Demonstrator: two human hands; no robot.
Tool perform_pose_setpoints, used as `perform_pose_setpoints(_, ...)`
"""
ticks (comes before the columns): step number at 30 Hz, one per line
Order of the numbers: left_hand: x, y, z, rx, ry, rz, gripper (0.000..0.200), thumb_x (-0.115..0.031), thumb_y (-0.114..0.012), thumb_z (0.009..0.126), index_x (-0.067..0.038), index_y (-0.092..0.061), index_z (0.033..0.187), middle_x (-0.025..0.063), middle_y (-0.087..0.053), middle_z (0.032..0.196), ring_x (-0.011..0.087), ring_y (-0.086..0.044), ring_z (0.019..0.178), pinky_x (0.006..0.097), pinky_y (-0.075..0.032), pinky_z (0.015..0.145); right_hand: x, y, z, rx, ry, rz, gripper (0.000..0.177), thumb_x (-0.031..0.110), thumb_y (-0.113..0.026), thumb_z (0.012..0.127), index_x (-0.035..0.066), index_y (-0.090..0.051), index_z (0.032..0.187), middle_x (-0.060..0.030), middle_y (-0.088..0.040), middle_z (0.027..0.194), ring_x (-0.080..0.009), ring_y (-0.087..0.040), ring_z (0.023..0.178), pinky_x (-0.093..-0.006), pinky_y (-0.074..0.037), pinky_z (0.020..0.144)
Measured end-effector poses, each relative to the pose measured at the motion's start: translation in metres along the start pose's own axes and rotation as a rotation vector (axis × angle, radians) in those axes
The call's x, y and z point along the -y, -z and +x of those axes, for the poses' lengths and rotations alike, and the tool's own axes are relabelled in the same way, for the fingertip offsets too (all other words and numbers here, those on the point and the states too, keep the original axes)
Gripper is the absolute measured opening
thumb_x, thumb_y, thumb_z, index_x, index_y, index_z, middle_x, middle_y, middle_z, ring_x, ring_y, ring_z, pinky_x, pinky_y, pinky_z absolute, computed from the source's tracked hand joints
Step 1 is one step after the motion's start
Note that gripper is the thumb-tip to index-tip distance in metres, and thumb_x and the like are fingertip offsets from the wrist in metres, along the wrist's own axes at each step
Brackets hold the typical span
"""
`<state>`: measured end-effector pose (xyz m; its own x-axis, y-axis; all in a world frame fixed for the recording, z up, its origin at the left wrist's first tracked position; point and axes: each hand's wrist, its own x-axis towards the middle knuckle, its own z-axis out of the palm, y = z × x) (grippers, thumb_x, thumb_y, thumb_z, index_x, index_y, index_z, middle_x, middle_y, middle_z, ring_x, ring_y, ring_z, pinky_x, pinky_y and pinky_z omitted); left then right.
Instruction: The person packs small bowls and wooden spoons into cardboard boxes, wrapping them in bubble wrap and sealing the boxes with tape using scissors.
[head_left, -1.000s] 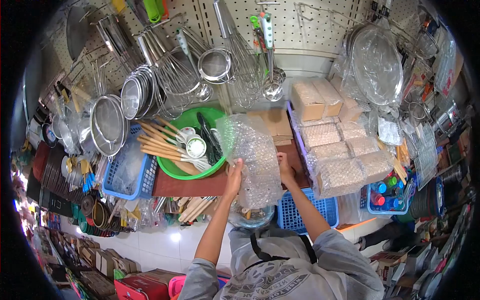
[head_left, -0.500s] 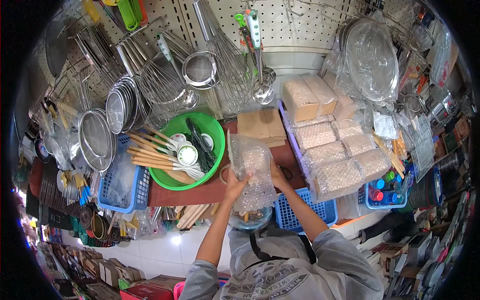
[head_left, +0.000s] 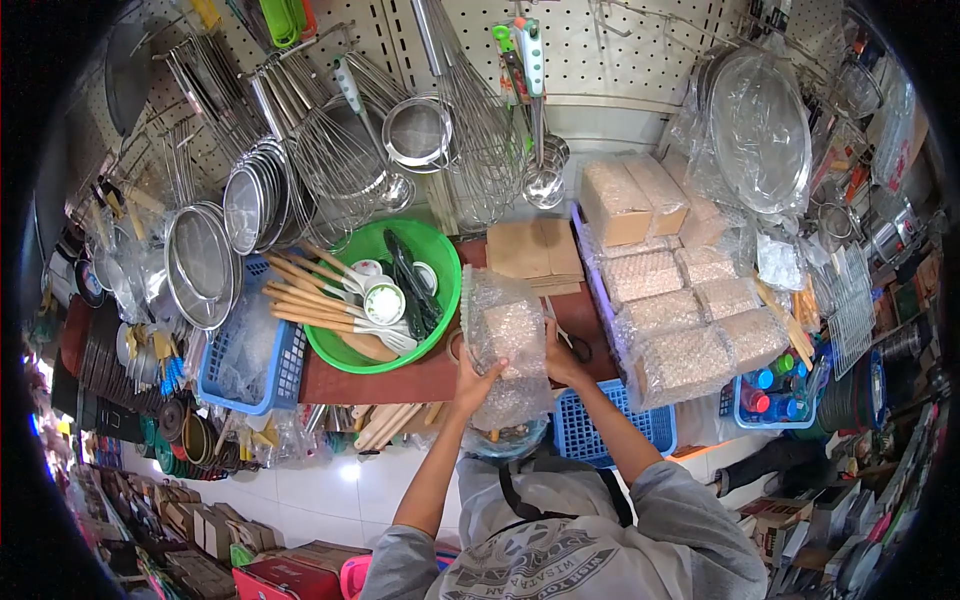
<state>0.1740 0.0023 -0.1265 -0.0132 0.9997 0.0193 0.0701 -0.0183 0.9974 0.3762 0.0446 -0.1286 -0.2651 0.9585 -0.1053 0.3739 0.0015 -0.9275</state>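
Note:
A sheet of bubble wrap (head_left: 505, 395) with a brown box (head_left: 508, 335) inside hangs over the front of the dark red table (head_left: 400, 385). My left hand (head_left: 480, 380) grips its left side, thumb across the front. At its right edge is my right hand (head_left: 562, 360), closed on the wrap, its fingertips partly hidden. Beside that hand lie scissors (head_left: 577, 347), black handle showing. Flat brown cardboard pieces (head_left: 535, 255) lie behind the wrap. To the right, several bubble-wrapped boxes (head_left: 660, 355) are stacked in a purple-edged tray (head_left: 598, 300).
A green basin (head_left: 447, 290) at left holds wooden-handled utensils and small white containers. Blue baskets (head_left: 262, 405) stand at the left and front right (head_left: 615, 425). Whisks (head_left: 470, 130) and strainers (head_left: 415, 132) hang from the pegboard. A bowl (head_left: 510, 440) sits below the wrap.
The view has shifted slightly, moving the background to the right. Both hands stay on the wrapped box, and more of the scissors shows beside my right hand.

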Motion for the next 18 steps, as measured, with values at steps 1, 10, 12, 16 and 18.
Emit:
perform_pose_setpoints(1,0.003,0.0,-0.001,-0.001,-0.007,0.014,0.087,-0.026,-0.08,0.08,-0.003,-0.026,0.144,0.0169,-0.047,0.136,0.027,-0.046,0.125,0.0377,-0.035,0.107,0.006,0.001,-0.003,0.008,0.008,0.031,0.102,0.034,-0.079,0.075,0.007,-0.011,0.146,-0.0276,-0.048,0.132,-0.0402,-0.049,0.124,-0.0433,-0.037,0.105)
perform_pose_setpoints(10,-0.011,0.006,-0.003,-0.03,0.001,-0.067,0.068,-0.016,-0.067,0.086,-0.002,-0.03,0.142,0.016,-0.05,0.133,0.0242,-0.047,0.124,0.0351,-0.036,0.105,-0.008,0.0,-0.001,-0.083,-0.041,0.398,0.103,0.019,-0.082,0.074,0.013,-0.012,0.149,-0.0161,-0.043,0.136,-0.028,-0.043,0.126,-0.0413,-0.036,0.107)
perform_pose_setpoints(12,0.004,0.016,0.001,-0.052,0.0,-0.113,0.065,-0.014,-0.062,0.088,-0.002,-0.029,0.143,0.0152,-0.049,0.133,0.0236,-0.047,0.124,0.034,-0.036,0.105,-0.008,0.002,0.004,-0.233,0.018,0.493,0.1,0.016,-0.082,0.074,0.012,-0.015,0.149,-0.0152,-0.045,0.133,-0.0264,-0.046,0.122,-0.0401,-0.039,0.103)
perform_pose_setpoints(16,-0.008,0.022,0.003,-0.074,0.015,-0.15,0.058,-0.012,-0.059,0.09,0.0,-0.032,0.14,0.013,-0.051,0.13,0.0226,-0.049,0.119,0.034,-0.037,0.102,0.023,0.02,-0.002,-0.437,0.061,0.453,0.099,0.014,-0.083,0.072,0.017,-0.02,0.149,-0.0133,-0.046,0.132,-0.0246,-0.049,0.12,-0.0382,-0.043,0.1)
perform_pose_setpoints(18,-0.01,0.022,0.005,-0.069,0.025,-0.11,0.053,-0.012,-0.06,0.09,0.0,-0.035,0.136,0.0124,-0.052,0.128,0.0226,-0.05,0.117,0.0342,-0.038,0.1,0.04,0.029,-0.004,-0.486,0.143,0.466,0.102,0.014,-0.084,0.071,0.012,-0.019,0.149,-0.0159,-0.046,0.132,-0.0261,-0.049,0.121,-0.0389,-0.044,0.1)
